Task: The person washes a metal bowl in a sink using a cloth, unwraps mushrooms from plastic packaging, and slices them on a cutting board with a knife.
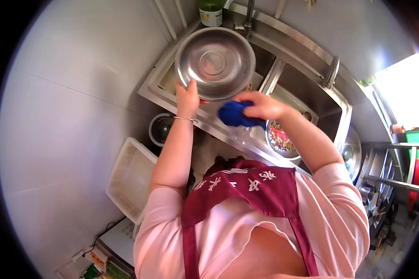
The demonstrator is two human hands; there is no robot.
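A round steel basin (pixel 214 63) is held over the left sink bowl, its inside facing up toward me. My left hand (pixel 187 98) grips its near left rim, with the thumb on the inner side. In my right hand (pixel 260 107) is a bunched blue cloth (pixel 237 114), just below the near right rim of the basin and apart from it. Beneath my right forearm, a round dish (pixel 280 139) with small red and green pieces sits at the sink's near edge, partly hidden by the arm.
The double sink (pixel 307 86) has a faucet (pixel 249 23) at the back, beside a green bottle (pixel 211 14). A white plastic basket (pixel 130 179) stands at lower left, near a round container (pixel 160 130). Metal racks (pixel 395 183) stand at the right.
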